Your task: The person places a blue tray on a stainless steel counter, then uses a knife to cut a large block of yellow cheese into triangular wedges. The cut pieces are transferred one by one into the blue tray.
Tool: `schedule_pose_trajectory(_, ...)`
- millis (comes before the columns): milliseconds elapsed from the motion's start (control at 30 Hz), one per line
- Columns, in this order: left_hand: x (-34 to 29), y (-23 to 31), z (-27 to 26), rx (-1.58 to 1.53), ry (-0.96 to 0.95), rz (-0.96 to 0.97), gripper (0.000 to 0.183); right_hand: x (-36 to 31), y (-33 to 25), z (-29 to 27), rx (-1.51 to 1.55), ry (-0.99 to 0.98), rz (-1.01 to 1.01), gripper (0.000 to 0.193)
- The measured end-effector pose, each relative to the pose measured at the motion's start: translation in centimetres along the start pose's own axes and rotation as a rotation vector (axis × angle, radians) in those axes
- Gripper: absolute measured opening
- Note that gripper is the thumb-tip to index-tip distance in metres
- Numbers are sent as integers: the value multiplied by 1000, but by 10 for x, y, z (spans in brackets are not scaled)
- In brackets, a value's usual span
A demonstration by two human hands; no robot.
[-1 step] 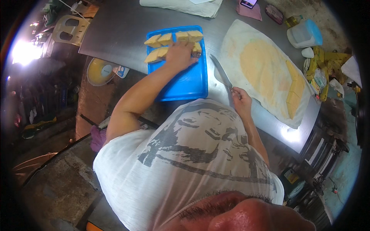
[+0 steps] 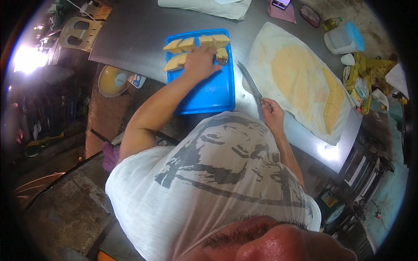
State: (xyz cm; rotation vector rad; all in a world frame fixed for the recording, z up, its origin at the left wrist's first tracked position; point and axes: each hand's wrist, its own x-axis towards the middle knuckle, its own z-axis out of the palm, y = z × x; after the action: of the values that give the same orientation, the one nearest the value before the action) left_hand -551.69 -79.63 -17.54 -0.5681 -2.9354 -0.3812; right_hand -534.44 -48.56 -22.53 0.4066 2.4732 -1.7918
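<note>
My left hand [image 2: 200,63] lies over a blue plastic tray [image 2: 204,93], its fingers stretched forward and its thumb apart. Under and around it are several thick, pale yellow slices [image 2: 174,62] that look like filled dough or cake, set in two rows at the tray's far end. One piece with a brown face [image 2: 221,56] stands just right of my fingers. My right hand [image 2: 273,114] is closed on the handle of a knife [image 2: 249,80], whose blade points away and left over the metal table between tray and cloth.
A white cloth [image 2: 265,52] on the metal table [image 2: 135,41] carries yellow crumbs or flour and a cut yellow strip [image 2: 333,100]. Behind it stand a blue-lidded tub [image 2: 344,39] and a phone [image 2: 281,4] on a pink cloth. A folded cloth [image 2: 204,8] lies at the far edge.
My left hand has shifted slightly left, away from the brown-faced piece, which now shows more fully. My right hand and the knife stay put.
</note>
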Motion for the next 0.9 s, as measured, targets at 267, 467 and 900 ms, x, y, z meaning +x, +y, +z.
schedule_pose_trajectory(267,-3,-87,-62,-89,-23,-419,54,3,-6,8,38,3,98,21)
schedule_pose_trajectory(467,16,-115,-60,-50,77,-312,50,13,-23,8,-14,-15,114,22)
schedule_pose_trajectory(900,28,-120,-58,-171,-57,-284,46,9,-28,3,-11,74,149,21)
